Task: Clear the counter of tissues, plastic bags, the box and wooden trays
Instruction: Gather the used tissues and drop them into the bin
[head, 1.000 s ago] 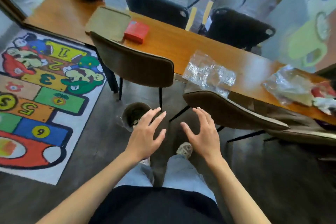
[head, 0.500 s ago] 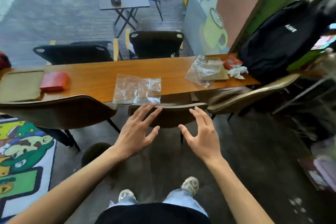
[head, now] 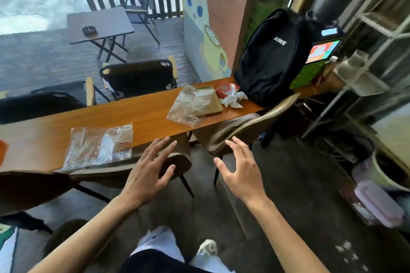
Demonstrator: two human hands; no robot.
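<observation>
A long wooden counter (head: pixel 150 115) runs across the view. A clear plastic bag (head: pixel 99 145) lies flat near its front edge at the left. Further right, a second clear plastic bag (head: pixel 188 105) is draped over a wooden tray (head: pixel 211 104). A crumpled white tissue (head: pixel 234 98) lies beside a red packet (head: pixel 227 88) behind the tray. A sliver of the red box (head: pixel 2 150) shows at the left edge. My left hand (head: pixel 150 173) and my right hand (head: pixel 240 168) hover empty with fingers spread, in front of the counter above the chairs.
A black backpack (head: pixel 273 55) stands on the counter's right end. Tan chairs (head: pixel 248 131) are tucked under the front edge, black chairs (head: pixel 139 77) stand behind it. A dark bin (head: pixel 64 235) sits on the floor lower left. Shelving (head: pixel 377 51) and planters fill the right.
The view has swung right and upward, bringing the backpack, tray and tissue closer to centre. Both hands stay empty and spread, now nearer the counter's front edge.
</observation>
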